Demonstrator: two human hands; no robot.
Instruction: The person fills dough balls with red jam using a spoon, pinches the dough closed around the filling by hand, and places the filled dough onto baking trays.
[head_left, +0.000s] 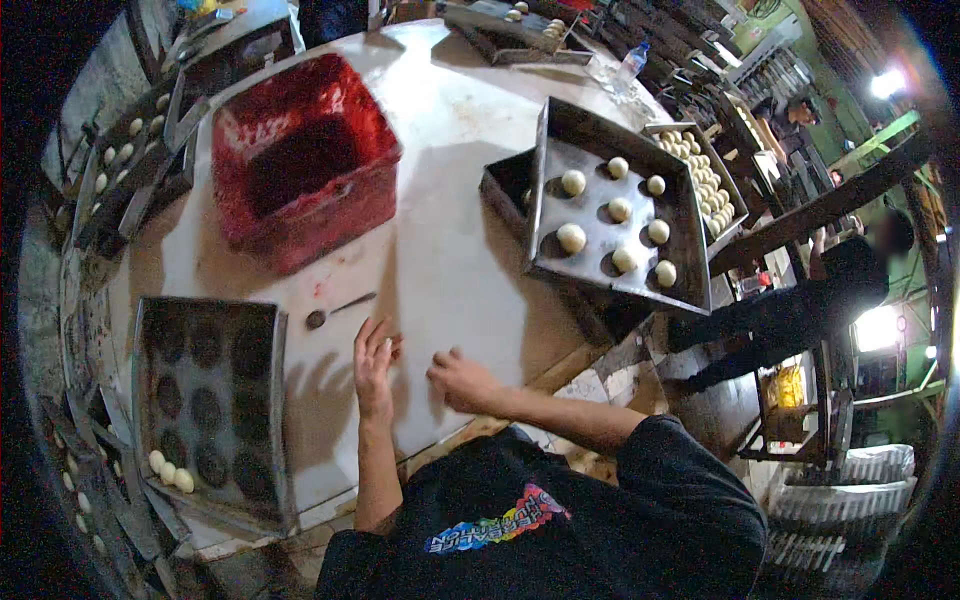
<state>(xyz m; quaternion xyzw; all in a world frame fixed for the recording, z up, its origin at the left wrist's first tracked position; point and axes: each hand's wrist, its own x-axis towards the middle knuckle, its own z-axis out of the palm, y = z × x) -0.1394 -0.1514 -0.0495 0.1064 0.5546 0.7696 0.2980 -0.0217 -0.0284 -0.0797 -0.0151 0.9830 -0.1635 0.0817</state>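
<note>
My left hand (374,365) is open above the white tabletop (450,240), its fingers bent slightly and nothing visible in them. To its right, my right hand (459,382) is open too, its fingers loosely curled and nothing seen in it. A small dark-tipped spoon (340,306) lies just beyond my left hand. At the lower left, a worn metal tray (222,355) has three pale dough balls (172,475) in its near corner. At the right, a tilted metal tray (590,200) holding several spaced dough balls (620,210) rests on a darker tray (505,182).
A red plastic crate (355,205) stands at the back left. More trays (150,180) line the left side. Behind the right tray is one packed with dough (710,190); at the far edge are stacked trays (510,40) and a bottle (630,65). Two people (820,290) (785,130) stand at right.
</note>
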